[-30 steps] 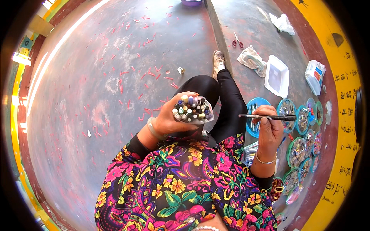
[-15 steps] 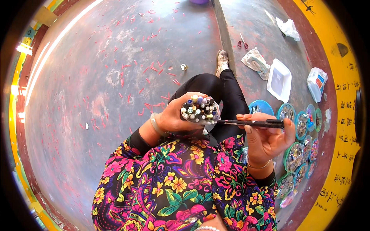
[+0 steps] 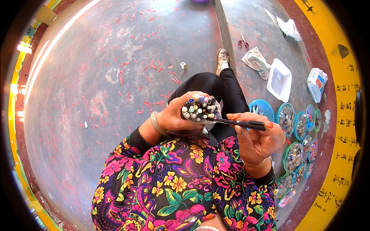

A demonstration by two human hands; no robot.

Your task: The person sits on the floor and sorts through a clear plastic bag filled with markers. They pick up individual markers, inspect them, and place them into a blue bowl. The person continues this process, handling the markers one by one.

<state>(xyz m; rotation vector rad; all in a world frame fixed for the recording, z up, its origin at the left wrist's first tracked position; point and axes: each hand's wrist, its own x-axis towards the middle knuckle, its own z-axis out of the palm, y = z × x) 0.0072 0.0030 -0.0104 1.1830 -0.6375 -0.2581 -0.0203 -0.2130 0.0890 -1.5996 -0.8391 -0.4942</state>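
Above my lap, my left hand (image 3: 175,114) is wrapped round a tight bunch of pens (image 3: 199,107), their ends facing up. Something clear, perhaps a plastic cup or bag, edges the bunch; my fingers cover most of it. My right hand (image 3: 262,136) pinches a black pen (image 3: 241,122) between thumb and fingers. The pen lies nearly level, its thin end pointing left at the lower right rim of the bunch. Whether that end touches the bunch or slips inside it, I cannot tell.
Round tubs of small items (image 3: 295,156) crowd the floor at my right. Farther off are a blue tub (image 3: 262,109), a white tray (image 3: 279,81), a plastic package (image 3: 317,84), a cloth-like bag (image 3: 256,62) and scissors (image 3: 243,41). Red scraps (image 3: 153,66) litter the floor ahead and left.
My right hand has shifted left with the black pen, bringing its thin end up against the lower right of the bunch. My left hand has stayed nearly still.
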